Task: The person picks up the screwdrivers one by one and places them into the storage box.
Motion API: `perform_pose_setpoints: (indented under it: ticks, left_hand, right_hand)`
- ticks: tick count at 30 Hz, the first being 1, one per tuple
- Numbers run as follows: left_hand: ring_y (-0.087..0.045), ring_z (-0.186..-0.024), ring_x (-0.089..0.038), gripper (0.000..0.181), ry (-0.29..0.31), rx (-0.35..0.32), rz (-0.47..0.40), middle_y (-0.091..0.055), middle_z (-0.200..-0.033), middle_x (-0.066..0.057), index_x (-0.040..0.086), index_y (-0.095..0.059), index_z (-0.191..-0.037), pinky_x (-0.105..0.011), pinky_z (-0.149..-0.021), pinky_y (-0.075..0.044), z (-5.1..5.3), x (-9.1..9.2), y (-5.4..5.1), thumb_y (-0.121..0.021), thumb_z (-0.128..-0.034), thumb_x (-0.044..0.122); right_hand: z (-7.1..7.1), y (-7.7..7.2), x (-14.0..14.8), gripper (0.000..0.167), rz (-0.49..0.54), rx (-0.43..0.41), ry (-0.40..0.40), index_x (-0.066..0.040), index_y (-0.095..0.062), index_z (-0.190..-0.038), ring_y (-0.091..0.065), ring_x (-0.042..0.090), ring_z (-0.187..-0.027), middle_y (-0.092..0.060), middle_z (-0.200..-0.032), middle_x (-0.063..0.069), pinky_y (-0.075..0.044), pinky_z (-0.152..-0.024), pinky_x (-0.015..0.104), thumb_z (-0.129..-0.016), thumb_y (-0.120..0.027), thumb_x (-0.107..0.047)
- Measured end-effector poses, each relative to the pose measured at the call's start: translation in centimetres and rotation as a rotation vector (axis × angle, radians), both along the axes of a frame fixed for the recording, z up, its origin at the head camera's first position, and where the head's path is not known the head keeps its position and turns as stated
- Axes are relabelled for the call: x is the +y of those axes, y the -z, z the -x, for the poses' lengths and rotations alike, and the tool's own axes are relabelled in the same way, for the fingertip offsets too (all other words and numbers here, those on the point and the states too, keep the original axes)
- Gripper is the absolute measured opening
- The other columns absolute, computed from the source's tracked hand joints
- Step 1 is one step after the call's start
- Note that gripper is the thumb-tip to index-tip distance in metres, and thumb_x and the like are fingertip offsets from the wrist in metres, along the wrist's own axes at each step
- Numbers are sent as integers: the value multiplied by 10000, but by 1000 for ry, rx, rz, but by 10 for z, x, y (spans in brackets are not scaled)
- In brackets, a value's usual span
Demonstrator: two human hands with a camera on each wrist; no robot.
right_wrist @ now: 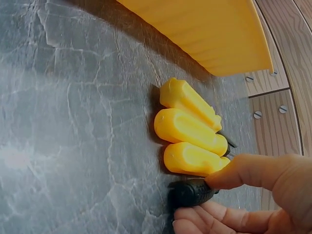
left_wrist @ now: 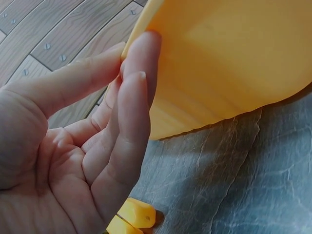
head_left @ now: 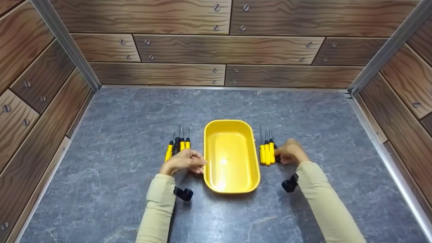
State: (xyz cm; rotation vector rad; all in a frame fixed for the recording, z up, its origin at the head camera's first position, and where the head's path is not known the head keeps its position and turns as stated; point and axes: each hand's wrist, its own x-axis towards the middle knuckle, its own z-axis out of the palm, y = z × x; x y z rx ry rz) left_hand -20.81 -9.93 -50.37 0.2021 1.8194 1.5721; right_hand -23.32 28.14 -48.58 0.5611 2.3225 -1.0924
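A yellow tray (head_left: pixel 231 162) stands on the grey surface, nothing inside it. My left hand (head_left: pixel 185 162) pinches its left rim between thumb and fingers, as the left wrist view also shows at the tray wall (left_wrist: pixel 214 63). Right of the tray lie yellow-handled screwdrivers (head_left: pixel 267 153) side by side, with a black-handled screwdriver (right_wrist: pixel 190 192) at their right end. My right hand (head_left: pixel 291 152) has its thumb and fingers around that black handle, which still lies on the surface in the right wrist view. The shafts are partly hidden there.
Left of the tray, behind my left hand, lie several screwdrivers (head_left: pixel 182 145), yellow-handled and one black-handled. Wood-patterned walls (head_left: pixel 229 49) with metal edges enclose the grey surface (head_left: pixel 101 168) at the back and both sides.
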Motion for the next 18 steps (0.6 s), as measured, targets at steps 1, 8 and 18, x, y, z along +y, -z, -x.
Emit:
perform_pose_setpoints:
  ticks: [1, 8, 18]
  left_hand:
    - [-689, -641, -88, 125, 0, -2, -3, -706, -693, 25, -10, -639, -963, -216, -638, -612, 0, 0, 0, -641, -908, 102]
    - [-686, -636, -85, 103, -12, -11, -4, -700, -695, 19, 7, -630, -945, -224, -644, -616, 0, 0, 0, -643, -907, 102]
    - [-684, -633, -87, 175, -19, -8, 2, -698, -695, 16, -42, -634, -998, -216, -637, -612, -1, 1, 0, -652, -900, 102]
  right_hand:
    - [0, 0, 0, 179, -1, 2, 6, -54, -476, -781, -513, 48, -397, -515, -494, -39, -545, -448, 205, -798, -653, -75]
    - [-1, -1, 1, 248, -12, 5, 11, -55, -433, -855, -506, 42, -402, -504, -509, -42, -552, -460, 205, -792, -667, -108]
    - [-5, -7, 4, 289, -4, 10, -5, -58, -425, -853, -508, 37, -443, -512, -579, -34, -548, -496, 189, -828, -699, -144]
